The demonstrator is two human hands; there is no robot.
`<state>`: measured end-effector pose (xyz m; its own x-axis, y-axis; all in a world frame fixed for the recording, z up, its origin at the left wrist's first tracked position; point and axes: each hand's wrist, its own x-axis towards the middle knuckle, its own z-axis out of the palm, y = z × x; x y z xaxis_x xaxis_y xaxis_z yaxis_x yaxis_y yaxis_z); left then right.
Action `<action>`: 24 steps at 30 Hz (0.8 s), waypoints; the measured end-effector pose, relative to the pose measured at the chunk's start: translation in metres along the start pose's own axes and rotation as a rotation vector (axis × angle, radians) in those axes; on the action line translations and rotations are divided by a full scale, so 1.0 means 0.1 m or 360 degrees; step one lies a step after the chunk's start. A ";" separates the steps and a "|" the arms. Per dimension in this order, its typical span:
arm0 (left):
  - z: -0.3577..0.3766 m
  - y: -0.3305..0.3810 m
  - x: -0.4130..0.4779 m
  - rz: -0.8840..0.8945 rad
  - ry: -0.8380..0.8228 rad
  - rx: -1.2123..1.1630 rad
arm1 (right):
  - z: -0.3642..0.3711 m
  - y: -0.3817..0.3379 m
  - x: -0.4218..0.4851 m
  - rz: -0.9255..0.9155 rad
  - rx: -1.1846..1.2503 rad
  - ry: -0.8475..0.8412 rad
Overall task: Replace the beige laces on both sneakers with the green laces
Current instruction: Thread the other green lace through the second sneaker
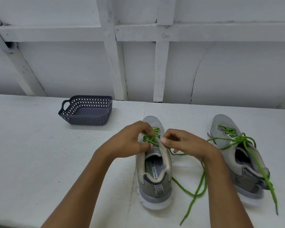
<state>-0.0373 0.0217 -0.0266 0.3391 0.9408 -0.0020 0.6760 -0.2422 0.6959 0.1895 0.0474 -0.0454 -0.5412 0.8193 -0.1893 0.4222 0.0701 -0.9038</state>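
Observation:
Two grey sneakers stand on the white table, toes pointing away from me. The left sneaker (pixel 155 175) carries a green lace (pixel 190 193) through its lower eyelets, and the loose ends trail over the table to its right. My left hand (pixel 130 142) pinches the lace at the eyelets on the shoe's left side. My right hand (pixel 184 143) pinches the lace at the shoe's right edge. The right sneaker (pixel 242 163) has its own green lace (pixel 247 145) threaded through, with long loose ends draped over its heel. No beige lace is in view.
A dark grey plastic basket (pixel 86 111) with a lattice wall and handles stands at the back left of the table, with nothing visible inside. A white panelled wall rises right behind the table's far edge.

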 end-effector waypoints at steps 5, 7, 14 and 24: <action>0.03 0.01 0.01 -0.0030 -0.0001 -0.0118 | -0.06 0.04 -0.03 -0.0122 0.0117 -0.0056; 0.04 0.00 0.02 -0.0025 0.0046 -0.0161 | -0.11 0.02 -0.04 -0.0185 0.0187 0.0098; 0.08 0.21 0.15 0.0063 0.0198 -0.0218 | -0.31 -0.23 -0.08 -0.0341 0.0484 0.0507; -0.03 0.63 0.37 0.0195 0.0143 -0.0959 | -0.43 -0.38 -0.15 -0.0357 0.0540 0.0737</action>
<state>0.0159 0.0420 0.0192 0.3170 0.9372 0.1458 0.1386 -0.1978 0.9704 0.2125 0.0566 0.0084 -0.1857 0.9730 0.1374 0.0382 0.1469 -0.9884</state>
